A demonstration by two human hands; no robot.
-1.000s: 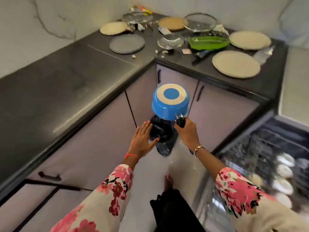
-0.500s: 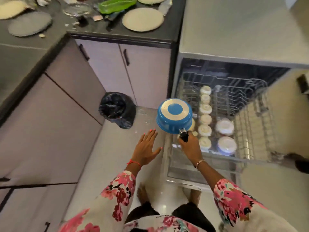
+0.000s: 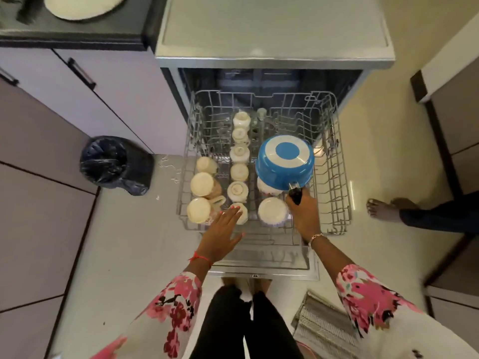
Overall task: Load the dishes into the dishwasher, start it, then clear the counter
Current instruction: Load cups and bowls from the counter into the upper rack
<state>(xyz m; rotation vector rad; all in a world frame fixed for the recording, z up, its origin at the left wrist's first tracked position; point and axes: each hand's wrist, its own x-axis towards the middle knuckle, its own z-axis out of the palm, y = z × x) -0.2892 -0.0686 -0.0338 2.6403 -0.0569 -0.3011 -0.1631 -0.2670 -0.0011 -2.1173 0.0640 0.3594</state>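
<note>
A blue saucepan hangs upside down over the pulled-out dishwasher rack, its white and blue base facing up. My right hand grips its black handle. Several cream cups and bowls stand upside down in the rack's left and middle rows. My left hand hovers flat, fingers spread, over the rack's front left corner, holding nothing. The dishwasher stands with its door down.
A bin with a black bag stands on the floor left of the rack. The dark counter with a round mat is at top left. Another person's foot is at the right. A wire tray lies on the floor by my feet.
I turned from the corner cabinets to face the dishwasher. The saucepan moved with my right hand from above the bin to over the rack's right side. My left hand followed to the rack front.
</note>
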